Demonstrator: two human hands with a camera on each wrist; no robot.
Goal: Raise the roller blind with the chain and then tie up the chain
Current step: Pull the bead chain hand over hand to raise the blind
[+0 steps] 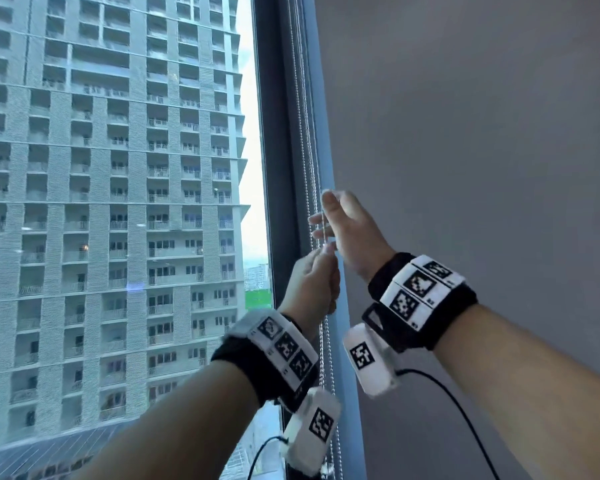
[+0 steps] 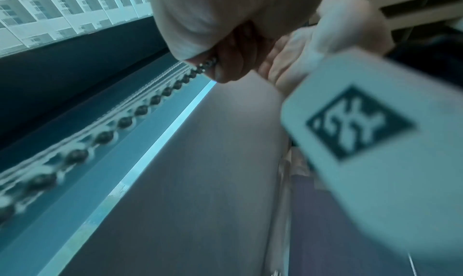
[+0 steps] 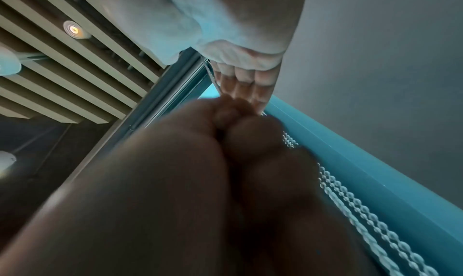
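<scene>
Several strands of bead chain point(image 1: 305, 150) hang along the dark window frame point(image 1: 278, 168), beside the grey roller blind point(image 1: 465, 168), which covers everything right of the frame. My left hand point(image 1: 314, 282) pinches a strand between thumb and fingers at about chest height. The left wrist view shows the beads point(image 2: 125, 121) running into that pinch point(image 2: 213, 62). Just above it, my right hand point(image 1: 350, 226) has straight, spread fingers, and a thin loop of chain point(image 1: 324, 220) lies across the thumb tip and fingers. In the right wrist view the right fingers point(image 3: 245, 86) point at the chain point(image 3: 350, 201) above my left hand point(image 3: 225, 141).
Window glass point(image 1: 118, 202) on the left looks out on a high-rise block. Black cables point(image 1: 458, 403) hang from both wrist units. A slatted ceiling with a round lamp point(image 3: 73, 29) is overhead.
</scene>
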